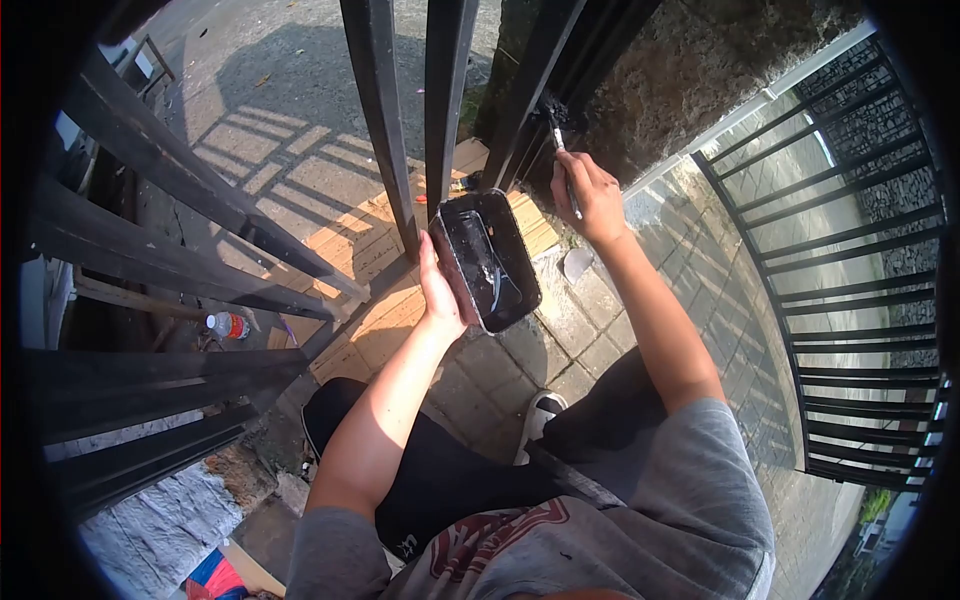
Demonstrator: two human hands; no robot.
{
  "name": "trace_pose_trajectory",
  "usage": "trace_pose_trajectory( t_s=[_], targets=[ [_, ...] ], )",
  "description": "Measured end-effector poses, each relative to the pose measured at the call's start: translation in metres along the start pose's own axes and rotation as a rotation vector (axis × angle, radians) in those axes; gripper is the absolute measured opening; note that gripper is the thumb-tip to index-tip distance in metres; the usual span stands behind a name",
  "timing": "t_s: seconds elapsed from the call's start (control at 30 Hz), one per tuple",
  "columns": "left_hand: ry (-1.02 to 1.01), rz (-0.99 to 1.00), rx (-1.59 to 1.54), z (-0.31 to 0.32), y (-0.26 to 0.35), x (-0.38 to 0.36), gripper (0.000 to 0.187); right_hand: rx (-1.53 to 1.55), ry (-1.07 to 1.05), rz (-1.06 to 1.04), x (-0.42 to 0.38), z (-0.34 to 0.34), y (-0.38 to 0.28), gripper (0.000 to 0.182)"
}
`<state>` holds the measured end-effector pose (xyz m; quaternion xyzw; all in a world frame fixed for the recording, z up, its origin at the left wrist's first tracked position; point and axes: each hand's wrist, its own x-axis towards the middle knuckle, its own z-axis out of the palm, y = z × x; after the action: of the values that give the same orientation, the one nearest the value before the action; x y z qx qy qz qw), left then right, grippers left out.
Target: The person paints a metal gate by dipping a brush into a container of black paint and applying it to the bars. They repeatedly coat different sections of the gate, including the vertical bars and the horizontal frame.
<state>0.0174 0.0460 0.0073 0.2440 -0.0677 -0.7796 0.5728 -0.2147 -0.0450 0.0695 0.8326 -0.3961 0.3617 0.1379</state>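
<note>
My left hand [440, 285] holds a black rectangular container [520, 245] by its left side, tilted so its inside shows. Dark, shiny liquid and a pale streak are visible in it. My right hand [590, 195] grips a thin paintbrush [559, 138] with a light ferrule. The brush tip points up at a dark patch beside the black metal bars [540, 75], next to the rough stone wall [680, 80]. Whether the bristles touch the surface is too small to tell.
Black fence bars [180, 265] rise at the left. Cardboard [375, 320] lies on the paving under the fence. A plastic bottle with a red label [228, 325] is at the left. Another barred fence [860, 320] curves along the right. A shoe [541, 415] shows below.
</note>
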Motion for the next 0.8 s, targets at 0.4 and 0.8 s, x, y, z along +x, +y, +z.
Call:
trace_pose_trajectory(
  t_s=[0.4, 0.8],
  targets=[
    [0.023, 0.026, 0.000, -0.005, 0.009, -0.003, 0.071, -0.004, -0.372, 0.191, -0.017, 0.057, 0.008, 0.019],
    [0.002, 0.007, -0.020, -0.008, 0.014, -0.005, 0.072, -0.103, -0.629, 0.324, -0.034, 0.084, 0.006, 0.013]
  ],
)
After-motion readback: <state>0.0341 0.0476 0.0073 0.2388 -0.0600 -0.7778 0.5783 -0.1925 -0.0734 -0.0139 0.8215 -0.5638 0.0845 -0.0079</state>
